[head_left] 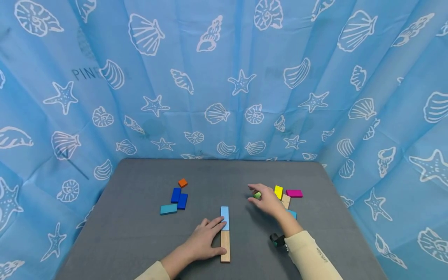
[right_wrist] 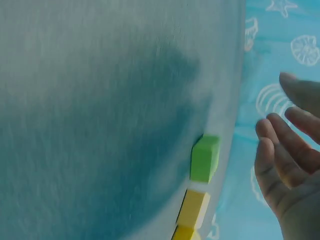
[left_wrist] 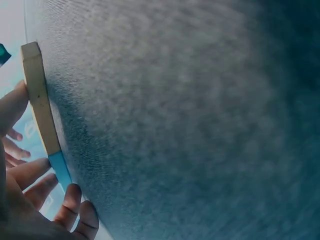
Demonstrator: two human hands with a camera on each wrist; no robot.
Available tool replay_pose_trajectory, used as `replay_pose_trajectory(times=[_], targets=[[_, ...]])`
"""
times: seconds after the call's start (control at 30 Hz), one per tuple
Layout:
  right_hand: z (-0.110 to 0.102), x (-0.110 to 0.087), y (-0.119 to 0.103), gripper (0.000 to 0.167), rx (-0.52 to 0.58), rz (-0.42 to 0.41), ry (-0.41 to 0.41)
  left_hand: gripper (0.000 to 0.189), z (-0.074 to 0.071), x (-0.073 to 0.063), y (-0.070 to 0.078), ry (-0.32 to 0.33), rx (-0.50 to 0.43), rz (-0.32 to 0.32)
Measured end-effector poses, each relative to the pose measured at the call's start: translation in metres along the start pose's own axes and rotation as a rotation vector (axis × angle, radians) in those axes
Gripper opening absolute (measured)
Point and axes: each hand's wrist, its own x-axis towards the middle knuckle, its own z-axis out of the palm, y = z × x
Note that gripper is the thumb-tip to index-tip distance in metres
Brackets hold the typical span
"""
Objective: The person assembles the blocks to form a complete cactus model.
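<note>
Near the front of the desk (head_left: 140, 241), a wood block (head_left: 225, 242) and a light blue block (head_left: 225, 214) lie end to end. The left hand (head_left: 204, 242) touches both, thumb at the former, fingers at the latter, spread apart. Farther right, the right hand (head_left: 267, 200) hovers by a green block (right_wrist: 202, 160) standing on the desk; its fingers are apart from the thumb, unclamped. Beyond lie a yellow block (head_left: 278, 191) and a magenta block (head_left: 294, 193).

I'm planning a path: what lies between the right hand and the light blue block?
The head view shows only bare grey tabletop between right hand and light blue block.
</note>
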Motion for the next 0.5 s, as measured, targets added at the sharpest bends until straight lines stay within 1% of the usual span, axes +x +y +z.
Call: replay_pose_trajectory(times=[0.07, 0.17, 0.27, 0.4, 0.5], targets=[[-0.004, 0.002, 0.005, 0.049, -0.012, 0.017, 0.021, 0.086, 0.000, 0.000, 0.000, -0.001, -0.007, -0.003], [-0.008, 0.004, 0.012, 0.050, -0.032, 0.063, 0.014, 0.086, -0.001, -0.001, 0.000, -0.002, -0.015, -0.010], [-0.011, 0.005, 0.019, 0.053, -0.063, 0.094, -0.018, 0.086, -0.001, -0.001, 0.001, -0.005, -0.017, -0.020], [-0.011, 0.006, 0.025, 0.055, -0.070, 0.134, -0.051, 0.086, -0.002, 0.000, 0.001, -0.011, -0.011, -0.028], [-0.010, 0.006, 0.027, 0.054, -0.081, 0.140, -0.062, 0.086, -0.002, 0.000, 0.001, -0.014, -0.006, -0.031]])
